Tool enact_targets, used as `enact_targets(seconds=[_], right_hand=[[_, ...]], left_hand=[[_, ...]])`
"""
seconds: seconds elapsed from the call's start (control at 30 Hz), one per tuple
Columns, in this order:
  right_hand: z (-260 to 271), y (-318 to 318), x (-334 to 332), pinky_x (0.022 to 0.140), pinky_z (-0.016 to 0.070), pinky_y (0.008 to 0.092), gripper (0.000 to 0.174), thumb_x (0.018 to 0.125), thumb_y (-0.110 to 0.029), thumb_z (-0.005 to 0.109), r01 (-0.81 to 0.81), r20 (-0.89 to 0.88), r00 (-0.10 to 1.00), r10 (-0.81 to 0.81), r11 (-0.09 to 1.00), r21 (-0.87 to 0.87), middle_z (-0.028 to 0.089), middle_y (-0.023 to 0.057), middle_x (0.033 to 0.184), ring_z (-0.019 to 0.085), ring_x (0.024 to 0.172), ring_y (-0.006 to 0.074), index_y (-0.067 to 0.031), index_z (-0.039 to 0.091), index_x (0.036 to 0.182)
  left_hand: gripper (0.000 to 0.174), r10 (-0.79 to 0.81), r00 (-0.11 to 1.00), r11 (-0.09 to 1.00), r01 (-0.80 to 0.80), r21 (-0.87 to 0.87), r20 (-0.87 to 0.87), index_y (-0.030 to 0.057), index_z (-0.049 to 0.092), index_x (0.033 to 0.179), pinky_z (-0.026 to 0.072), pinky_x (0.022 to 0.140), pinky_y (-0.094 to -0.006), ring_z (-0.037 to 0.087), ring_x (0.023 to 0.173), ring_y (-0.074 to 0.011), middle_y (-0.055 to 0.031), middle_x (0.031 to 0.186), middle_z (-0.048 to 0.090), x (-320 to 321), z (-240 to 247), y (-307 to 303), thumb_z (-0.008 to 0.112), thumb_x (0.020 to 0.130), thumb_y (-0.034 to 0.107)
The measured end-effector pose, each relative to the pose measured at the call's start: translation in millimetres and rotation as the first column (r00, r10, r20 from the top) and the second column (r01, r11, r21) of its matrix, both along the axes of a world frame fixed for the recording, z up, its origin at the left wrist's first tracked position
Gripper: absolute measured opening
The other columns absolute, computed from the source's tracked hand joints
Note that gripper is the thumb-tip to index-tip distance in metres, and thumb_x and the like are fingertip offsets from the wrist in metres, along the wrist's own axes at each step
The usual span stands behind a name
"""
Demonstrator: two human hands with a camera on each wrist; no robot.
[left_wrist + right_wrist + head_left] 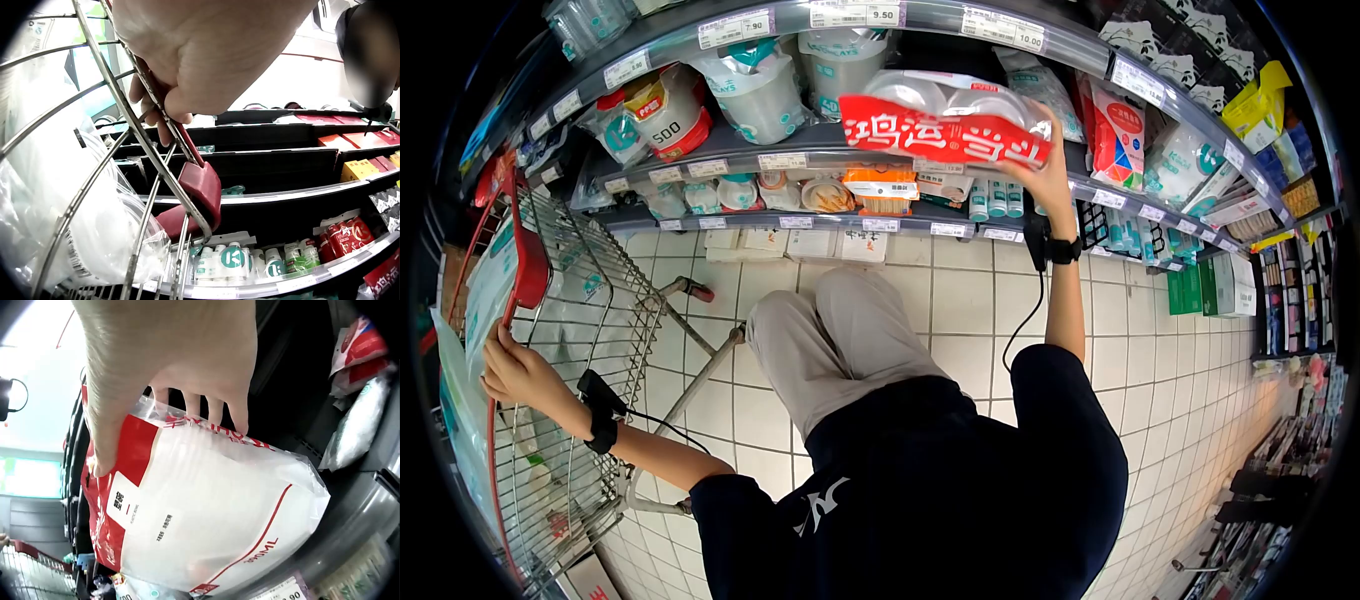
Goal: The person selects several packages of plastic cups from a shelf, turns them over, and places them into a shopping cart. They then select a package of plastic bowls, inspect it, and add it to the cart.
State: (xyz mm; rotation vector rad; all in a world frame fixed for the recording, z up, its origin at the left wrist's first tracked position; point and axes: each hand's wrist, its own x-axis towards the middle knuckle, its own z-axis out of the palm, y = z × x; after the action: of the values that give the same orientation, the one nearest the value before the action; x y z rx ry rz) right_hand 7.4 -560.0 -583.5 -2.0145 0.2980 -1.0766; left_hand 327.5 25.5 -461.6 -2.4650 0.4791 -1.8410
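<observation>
My right hand (1048, 170) grips one end of a clear bag of white plastic bowls (945, 138) with red printing, held in front of the upper shelf. In the right wrist view the thumb lies along the bag's red side, and the fingers (194, 403) bend over its top edge. The bag's white side (200, 487) faces this camera. At the far left, my left hand (518, 372) holds the red-trimmed rim of a wire shopping cart (605, 300). Seen from the left wrist, its fingers (164, 131) curl around the rim beside a red plastic corner piece (201, 184).
Bags of cups (760, 95) and other packaged tableware line the curved shelves, with price tags (783, 161) along the edges. Large plastic-wrapped goods (75, 156) fill part of the cart. Boxes (840, 245) sit on the tiled floor (1000, 300) under the lowest shelf.
</observation>
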Motion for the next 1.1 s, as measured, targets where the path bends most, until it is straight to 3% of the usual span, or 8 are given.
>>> enact_targets(seconds=[0.1, 0.27, 0.63, 0.77, 0.87, 0.97, 1.0, 1.1], right_hand=[[-4, -28, 2, 0.097, 0.0439, 0.0342, 0.081, 0.068, -0.006, 0.080, -0.079, 0.058, 0.996, 0.066, 0.962, 0.261, 0.049, 0.0101, 0.126, 0.053, 0.112, 0.0196, -0.0064, 0.034, 0.134], [-2, -77, 18, 0.096, 0.0397, 0.0308, 0.056, 0.081, -0.017, 0.071, -0.037, 0.104, 0.994, 0.015, 0.976, 0.214, 0.055, 0.0097, 0.121, 0.052, 0.111, 0.0164, -0.0025, 0.043, 0.128], [-1, -112, 48, 0.091, 0.0368, 0.0252, 0.062, 0.088, -0.045, 0.057, 0.203, -0.033, 0.979, -0.203, 0.925, 0.321, 0.053, 0.0075, 0.123, 0.049, 0.108, 0.0159, -0.0013, 0.047, 0.131], [-12, -113, 58, 0.100, 0.0317, 0.0290, 0.064, 0.090, -0.047, 0.053, 0.194, -0.025, 0.980, -0.199, 0.912, 0.362, 0.050, 0.0123, 0.129, 0.045, 0.118, 0.0199, 0.0013, 0.044, 0.131], [-12, -96, 77, 0.108, 0.0225, 0.0351, 0.069, 0.090, -0.035, 0.059, 0.377, 0.379, 0.844, -0.379, 0.922, 0.083, 0.034, 0.0209, 0.141, 0.034, 0.129, 0.0280, 0.0066, 0.031, 0.136], [8, -27, 92, 0.105, 0.0261, 0.0394, 0.052, 0.088, -0.016, 0.060, 0.545, 0.522, 0.685, -0.508, 0.833, 0.095, 0.043, 0.0195, 0.128, 0.039, 0.121, 0.0307, 0.0052, 0.036, 0.129], [8, -13, 101, 0.103, 0.0285, 0.0384, 0.043, 0.085, -0.009, 0.059, 0.674, 0.565, 0.627, -0.536, 0.737, -0.049, 0.047, 0.0167, 0.119, 0.042, 0.115, 0.0291, 0.0023, 0.042, 0.123], [12, 42, 132, 0.101, 0.0315, 0.0370, 0.039, 0.083, -0.006, 0.060, 0.589, 0.609, 0.710, -0.352, 0.772, -0.240, 0.048, 0.0151, 0.118, 0.044, 0.113, 0.0280, 0.0009, 0.045, 0.118]], left_hand=[[0.022, 0.015, 1.000, 1.000, -0.015, 0.007, 0.013, 0.0132, 0.064, 0.093, 0.0315, 0.092, -0.0347, 0.050, 0.073, -0.0179, 0.0036, 0.088, 0.063, 0, 0, 0, 0.047, 0.096, 0.027], [0.022, -0.013, 1.000, 1.000, 0.013, -0.008, 0.018, 0.0141, 0.064, 0.093, 0.0316, 0.091, -0.0351, 0.050, 0.072, -0.0177, 0.0038, 0.088, 0.064, 1, 0, 0, 0.047, 0.096, 0.028], [0.019, -0.045, 0.998, 0.997, 0.041, -0.070, -0.052, 0.0154, 0.063, 0.097, 0.0217, 0.104, -0.0454, 0.058, 0.093, -0.0153, 0.0055, 0.094, 0.065, 0, -2, 0, 0.047, 0.096, 0.026], [0.018, -0.039, 0.998, 0.997, 0.037, -0.061, -0.040, 0.0159, 0.063, 0.097, 0.0230, 0.103, -0.0435, 0.057, 0.092, -0.0142, 0.0064, 0.091, 0.063, -5, 0, -6, 0.048, 0.095, 0.025], [0.016, -0.064, 0.998, 0.995, 0.062, -0.082, -0.014, 0.0173, 0.065, 0.095, 0.0315, 0.090, -0.0313, 0.054, 0.081, -0.0136, 0.0072, 0.084, 0.062, -14, 5, -15, 0.050, 0.094, 0.024], [0.016, -0.027, 1.000, 0.996, 0.026, -0.081, -0.008, 0.0181, 0.066, 0.093, 0.0328, 0.086, -0.0292, 0.053, 0.079, -0.0138, 0.0079, 0.082, 0.061, -13, 5, -14, 0.051, 0.093, 0.023], [0.015, -0.038, 0.999, 0.996, 0.037, -0.084, -0.008, 0.0186, 0.066, 0.093, 0.0332, 0.085, -0.0301, 0.053, 0.079, -0.0138, 0.0083, 0.082, 0.061, -13, 5, -12, 0.052, 0.093, 0.023], [0.014, -0.023, 0.999, 0.995, 0.019, -0.103, -0.035, 0.0191, 0.066, 0.094, 0.0327, 0.085, -0.0306, 0.053, 0.079, -0.0141, 0.0082, 0.082, 0.061, -18, 8, -15, 0.053, 0.092, 0.023]])
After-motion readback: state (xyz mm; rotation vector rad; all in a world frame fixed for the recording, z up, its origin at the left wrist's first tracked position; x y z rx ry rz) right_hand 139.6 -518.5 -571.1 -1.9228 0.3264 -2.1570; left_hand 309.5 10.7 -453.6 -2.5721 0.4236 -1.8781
